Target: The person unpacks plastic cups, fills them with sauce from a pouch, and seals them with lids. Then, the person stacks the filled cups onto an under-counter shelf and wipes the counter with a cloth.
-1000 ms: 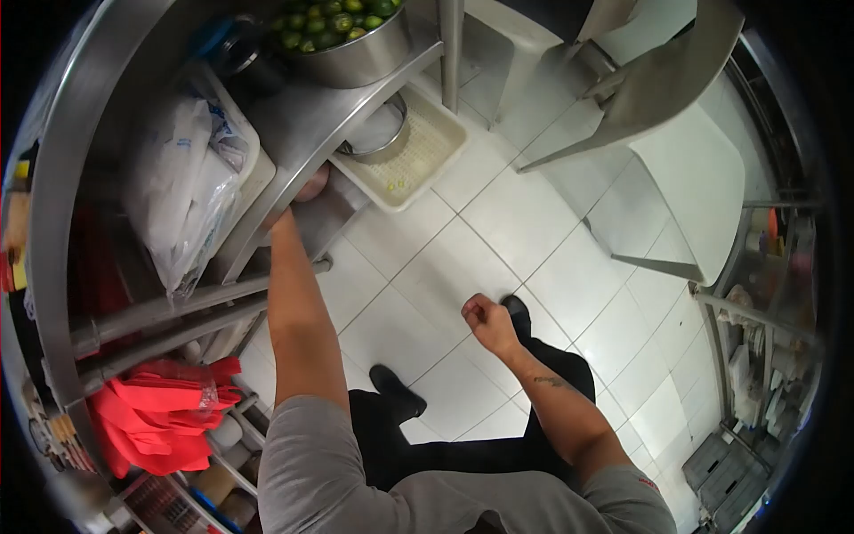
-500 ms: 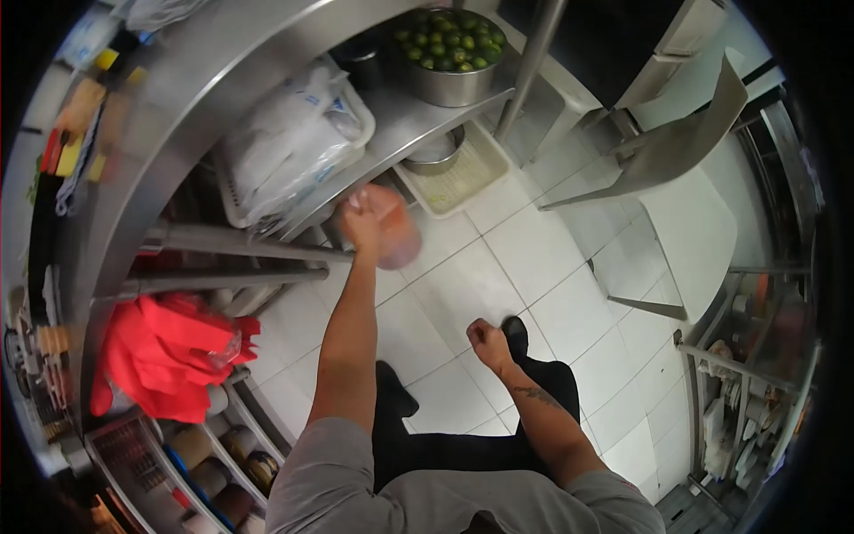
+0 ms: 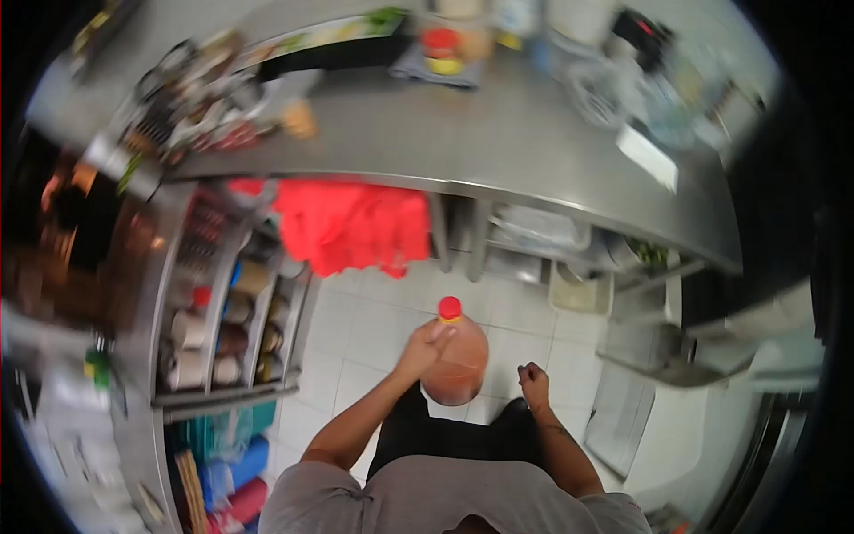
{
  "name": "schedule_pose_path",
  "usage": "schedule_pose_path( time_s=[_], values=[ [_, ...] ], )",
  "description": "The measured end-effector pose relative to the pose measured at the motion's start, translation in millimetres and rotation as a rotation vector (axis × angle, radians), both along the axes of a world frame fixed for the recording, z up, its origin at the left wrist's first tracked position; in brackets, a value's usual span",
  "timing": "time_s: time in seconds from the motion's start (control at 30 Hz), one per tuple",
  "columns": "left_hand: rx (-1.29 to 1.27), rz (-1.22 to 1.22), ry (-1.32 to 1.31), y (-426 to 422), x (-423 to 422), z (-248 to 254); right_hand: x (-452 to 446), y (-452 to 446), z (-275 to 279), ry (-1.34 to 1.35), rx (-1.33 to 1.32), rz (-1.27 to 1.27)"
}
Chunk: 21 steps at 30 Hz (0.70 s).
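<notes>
My left hand (image 3: pixel 428 349) is closed around the upper part of a big plastic jug (image 3: pixel 461 367), near its neck. The jug has a red cap (image 3: pixel 450 309) with a yellow ring under it and looks orange-pink. It hangs upright above the floor in front of my legs. To the right, my right hand (image 3: pixel 534 385) hangs in the air with its fingers curled closed, apart from the jug. Whatever may be inside those fingers is hidden.
A steel worktable (image 3: pixel 427 133) stands ahead, with utensils and containers on it. Red cloth (image 3: pixel 351 227) hangs below its edge. At left is a rack (image 3: pixel 213 311) of jars. A cream tray (image 3: pixel 583 289) lies on the tiled floor, and a pale chair (image 3: pixel 632 392) stands right.
My view has swung left and up, bringing the worktable top into sight. The jug in my left hand has come from beside the lower shelf to in front of my body.
</notes>
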<state>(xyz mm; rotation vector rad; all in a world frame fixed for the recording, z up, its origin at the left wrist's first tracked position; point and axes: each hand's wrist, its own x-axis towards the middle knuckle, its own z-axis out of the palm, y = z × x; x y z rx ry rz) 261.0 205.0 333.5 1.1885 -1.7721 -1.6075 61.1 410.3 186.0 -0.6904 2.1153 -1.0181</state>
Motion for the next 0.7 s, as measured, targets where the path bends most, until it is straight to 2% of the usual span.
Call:
schedule_pose_path(
  time_s=[0.03,0.1,0.17,0.2,0.23,0.33,0.37,0.4,0.5,0.6,0.7],
  values=[
    [0.042,0.095,-0.017,-2.7,30.6,41.6,-5.7,-24.3,27.7,0.009,0.029,0.093],
    [-0.071,0.274,-0.096,-9.6,96.0,102.2,-9.2,-72.5,59.9,0.08,-0.051,0.316],
    [-0.139,0.556,-0.298,-1.8,144.8,207.0,6.6,-131.3,102.6,0.113,-0.169,0.49],
    [-0.284,0.705,-0.329,0.9,173.6,229.7,19.3,-161.6,116.9,0.118,-0.231,0.582],
    [-0.394,0.883,-0.224,6.0,190.9,261.8,39.0,-190.1,143.7,0.095,-0.266,0.645],
    [-0.631,1.168,-0.215,2.8,281.9,308.4,117.0,-272.4,193.1,0.046,-0.393,0.814],
    [-0.725,1.255,-0.082,-2.4,298.1,328.9,148.4,-295.6,208.4,0.028,-0.385,0.859],
    [-0.782,1.278,-0.019,-8.4,325.3,342.5,179.0,-317.1,221.0,0.009,-0.375,0.901],
    [-0.885,1.42,0.015,-34.5,394.2,368.9,262.3,-387.7,195.8,-0.037,-0.451,0.995],
    [-0.894,1.532,-0.044,-61.7,469.0,368.8,327.0,-445.0,204.0,0.22,-0.412,1.197],
    [-0.85,1.599,-0.072,-84.7,546.3,341.7,371.2,-503.9,186.3,0.373,-0.575,1.275]
  ],
)
